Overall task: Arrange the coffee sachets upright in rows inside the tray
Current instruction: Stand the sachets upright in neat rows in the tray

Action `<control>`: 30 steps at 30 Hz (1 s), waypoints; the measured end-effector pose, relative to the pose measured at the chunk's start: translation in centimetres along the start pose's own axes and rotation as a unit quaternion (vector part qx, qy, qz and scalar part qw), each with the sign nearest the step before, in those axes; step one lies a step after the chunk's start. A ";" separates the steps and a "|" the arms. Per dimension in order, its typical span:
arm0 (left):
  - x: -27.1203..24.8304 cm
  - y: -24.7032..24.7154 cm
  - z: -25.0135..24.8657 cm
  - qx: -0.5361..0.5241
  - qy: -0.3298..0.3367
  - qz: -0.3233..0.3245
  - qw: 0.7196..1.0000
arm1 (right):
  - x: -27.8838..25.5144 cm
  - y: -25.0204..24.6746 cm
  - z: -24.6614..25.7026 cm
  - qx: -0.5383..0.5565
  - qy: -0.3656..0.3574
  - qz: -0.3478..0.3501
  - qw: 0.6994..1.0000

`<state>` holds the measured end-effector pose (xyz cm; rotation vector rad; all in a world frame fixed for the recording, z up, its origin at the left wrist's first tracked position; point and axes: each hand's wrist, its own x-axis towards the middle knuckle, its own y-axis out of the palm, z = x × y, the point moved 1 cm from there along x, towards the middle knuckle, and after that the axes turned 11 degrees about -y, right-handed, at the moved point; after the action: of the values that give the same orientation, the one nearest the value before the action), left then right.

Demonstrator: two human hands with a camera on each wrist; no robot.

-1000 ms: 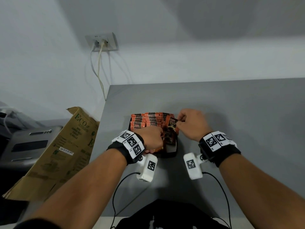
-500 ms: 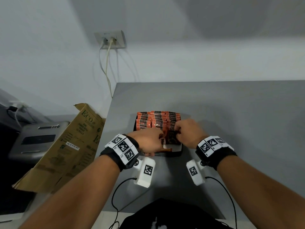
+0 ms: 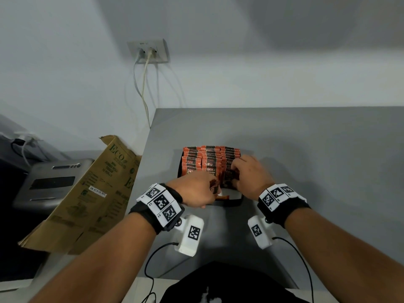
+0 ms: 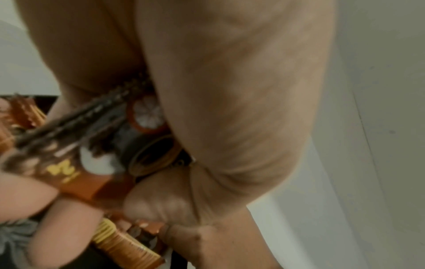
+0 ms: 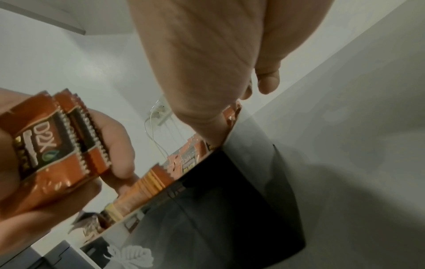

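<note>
A black tray (image 3: 231, 204) on the grey table holds three rows of orange-and-black coffee sachets (image 3: 203, 158) standing upright. My left hand (image 3: 192, 191) hovers at the tray's near left corner and grips a small stack of sachets (image 3: 213, 186), also seen in the right wrist view (image 5: 52, 145) and, blurred, in the left wrist view (image 4: 69, 163). My right hand (image 3: 251, 178) is low over the right row, its fingers curled round a dark sachet (image 3: 229, 177) at the front of that row. One sachet (image 3: 223, 197) lies flat in the tray's near end. The tray's dark wall (image 5: 230, 200) fills the right wrist view.
The grey table (image 3: 306, 149) stretches right and beyond the tray; its left edge runs just left of the tray. A cardboard box (image 3: 91, 193) leans against that edge, with a grey device (image 3: 50, 182) behind it. A wall socket (image 3: 148, 51) with cables hangs above.
My right hand has come down from above the tray with its sachet into the front of the right row. My left hand stays at the near left corner with its stack.
</note>
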<state>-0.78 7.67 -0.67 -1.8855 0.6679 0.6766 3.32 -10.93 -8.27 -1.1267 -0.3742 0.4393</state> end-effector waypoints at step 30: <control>-0.4 -2.3 2.9 -0.080 -0.020 -0.126 0.989 | 1.4 1.2 4.5 -0.025 -0.056 0.128 0.990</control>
<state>0.05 11.25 -0.02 -2.0545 0.3503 0.6168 2.09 -6.30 -7.55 -1.2071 -0.3411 0.7250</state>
